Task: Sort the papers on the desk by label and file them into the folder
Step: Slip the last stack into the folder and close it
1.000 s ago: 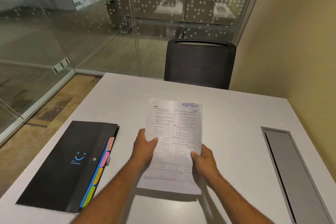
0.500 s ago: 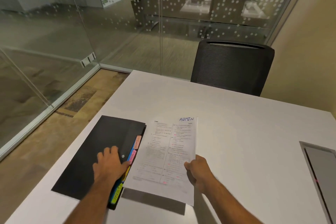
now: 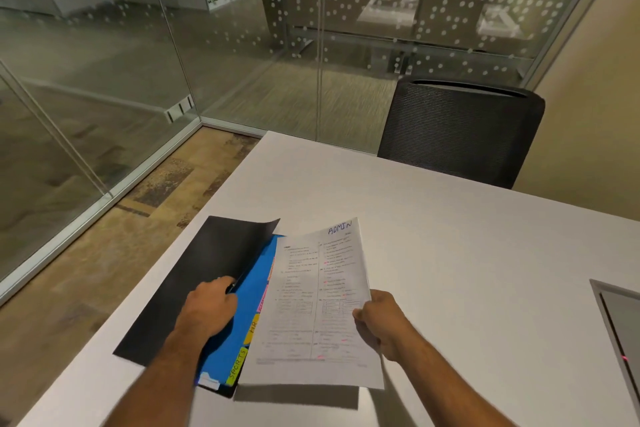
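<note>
- Fingers of the right hand (image 3: 379, 324) were curled around the right edge of the paper (image 3: 313, 305), pinching it and holding it above the desk (image 3: 450, 253), tilted, its left edge over the folder (image 3: 194, 288).
- Handwritten at the sheet's top right was "ADMIN" (in blue ink), above two columns of small print.
- Fingers of the left hand (image 3: 207, 310) gripped the black front cover's edge, holding it raised off a blue divider (image 3: 252, 284).
- Coloured tabs (image 3: 242, 357) ran along the divider's right side; a yellow one read "SPORTS", the others were partly hidden by the paper.
- Beyond the desk stood a black mesh chair (image 3: 460, 132), with glass walls (image 3: 138, 62) behind it and to the left.
</note>
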